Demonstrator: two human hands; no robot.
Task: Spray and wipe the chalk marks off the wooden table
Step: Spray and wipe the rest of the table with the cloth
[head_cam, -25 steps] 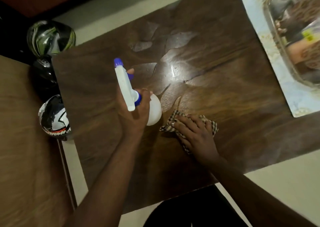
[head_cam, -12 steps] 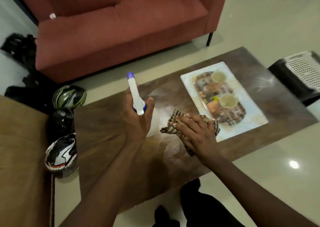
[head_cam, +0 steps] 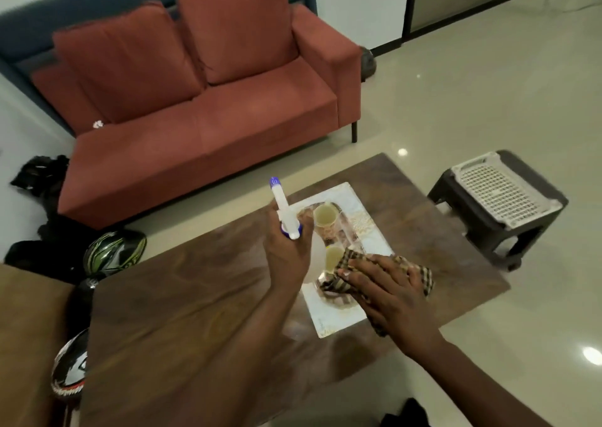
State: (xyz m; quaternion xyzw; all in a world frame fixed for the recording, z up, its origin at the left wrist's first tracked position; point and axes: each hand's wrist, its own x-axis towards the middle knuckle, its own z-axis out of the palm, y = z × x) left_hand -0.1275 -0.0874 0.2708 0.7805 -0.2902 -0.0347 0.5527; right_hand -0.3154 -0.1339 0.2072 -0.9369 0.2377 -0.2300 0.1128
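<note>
Head cam: left hand (head_cam: 286, 247) wrapped round the spray bottle (head_cam: 286, 211), nozzle up, raised over the wooden table (head_cam: 195, 296). Right hand (head_cam: 387, 293) flat, fingers spread, pressing the checked cloth (head_cam: 355, 263) by the tray (head_cam: 361, 228).

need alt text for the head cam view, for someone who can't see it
A person's left hand grips a white spray bottle with a blue tip, raised over a dark wooden table, while the right hand presses a checked cloth flat by a tray holding two cups. A red sofa stands behind, helmets lie left, a stool sits right.
</note>
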